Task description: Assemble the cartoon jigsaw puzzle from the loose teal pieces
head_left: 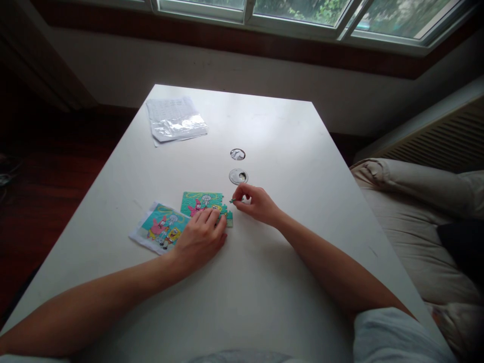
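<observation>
A mostly joined green jigsaw puzzle (pixel 196 200) with cartoon figures lies flat on the white table, its right edge stepped and uneven. My left hand (pixel 202 234) rests on its lower part, fingers stretched out and covering some of the picture. Just right of the puzzle, my right hand (pixel 257 204) pinches a small green puzzle piece (pixel 232 201) between thumb and fingertips, a short gap from the uneven edge. Left of the puzzle lies a printed picture sheet (pixel 161 227) showing the same cartoon figures, partly behind my left hand.
A clear plastic bag with papers (pixel 177 120) lies at the table's far left. Two round cable holes, an uncovered one (pixel 238 155) and a capped one (pixel 235 176), sit beyond my right hand. A cushioned beige seat (pixel 393 217) stands right of the white table (pixel 280 136).
</observation>
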`<action>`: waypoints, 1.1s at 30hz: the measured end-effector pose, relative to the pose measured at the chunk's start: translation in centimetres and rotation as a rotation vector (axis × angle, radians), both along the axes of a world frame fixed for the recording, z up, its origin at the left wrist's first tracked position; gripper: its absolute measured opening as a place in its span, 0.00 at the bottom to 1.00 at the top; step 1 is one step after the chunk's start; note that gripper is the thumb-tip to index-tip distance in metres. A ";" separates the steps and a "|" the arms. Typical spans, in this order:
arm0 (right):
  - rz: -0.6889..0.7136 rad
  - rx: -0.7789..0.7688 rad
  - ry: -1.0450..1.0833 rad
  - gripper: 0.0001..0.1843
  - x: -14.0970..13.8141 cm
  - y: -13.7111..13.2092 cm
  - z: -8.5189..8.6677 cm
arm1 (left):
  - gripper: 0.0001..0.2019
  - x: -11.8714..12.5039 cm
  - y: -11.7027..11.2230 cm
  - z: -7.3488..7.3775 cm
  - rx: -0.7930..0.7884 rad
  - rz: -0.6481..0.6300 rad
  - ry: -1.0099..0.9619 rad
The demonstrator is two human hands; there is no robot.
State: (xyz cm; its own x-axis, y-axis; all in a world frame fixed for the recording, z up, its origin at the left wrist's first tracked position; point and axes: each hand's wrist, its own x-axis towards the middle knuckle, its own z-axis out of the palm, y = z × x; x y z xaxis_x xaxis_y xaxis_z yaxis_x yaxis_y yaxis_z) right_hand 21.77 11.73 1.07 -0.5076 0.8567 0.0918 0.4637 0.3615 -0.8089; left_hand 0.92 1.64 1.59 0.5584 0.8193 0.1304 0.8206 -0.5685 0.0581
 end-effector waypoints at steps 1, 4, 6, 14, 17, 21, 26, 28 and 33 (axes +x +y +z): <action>-0.004 -0.007 0.013 0.02 0.0 0.0 -0.1 | 0.16 0.0 0.0 0.0 -0.002 0.000 0.000; -0.029 -0.019 0.035 0.08 0.1 0.2 -0.3 | 0.17 0.1 0.0 0.1 -0.006 -0.002 0.002; -0.045 -0.019 0.031 0.12 0.2 0.4 -0.5 | 0.17 0.1 0.0 0.1 -0.007 -0.003 0.007; -0.083 0.013 0.012 0.10 0.6 0.7 -0.3 | 0.16 0.0 0.1 0.1 -0.002 0.012 0.020; -0.157 0.022 0.047 0.09 1.1 1.4 -0.6 | 0.15 0.0 0.1 0.3 0.001 0.009 0.032; -0.217 -0.104 0.216 0.09 2.1 2.9 -1.7 | 0.14 0.1 0.1 0.4 0.003 -0.003 0.065; -0.222 -0.151 0.241 0.10 2.7 3.8 -2.4 | 0.14 0.1 0.0 0.2 0.009 -0.022 0.075; -0.218 -0.138 0.203 0.10 2.7 3.8 -2.4 | 0.14 0.1 -0.1 0.2 0.004 -0.024 0.086; -0.217 -0.084 0.116 0.10 2.4 3.4 -1.9 | 0.14 0.1 -0.1 0.4 0.000 -0.023 0.092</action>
State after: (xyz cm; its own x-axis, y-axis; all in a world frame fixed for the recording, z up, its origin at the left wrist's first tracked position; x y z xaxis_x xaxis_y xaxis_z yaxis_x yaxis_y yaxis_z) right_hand 24.16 15.09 -0.83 -0.3014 0.9514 0.0626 0.4259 0.1930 -0.8839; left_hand 0.98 1.57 2.02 0.5864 0.8064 0.0774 0.8094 -0.5870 -0.0168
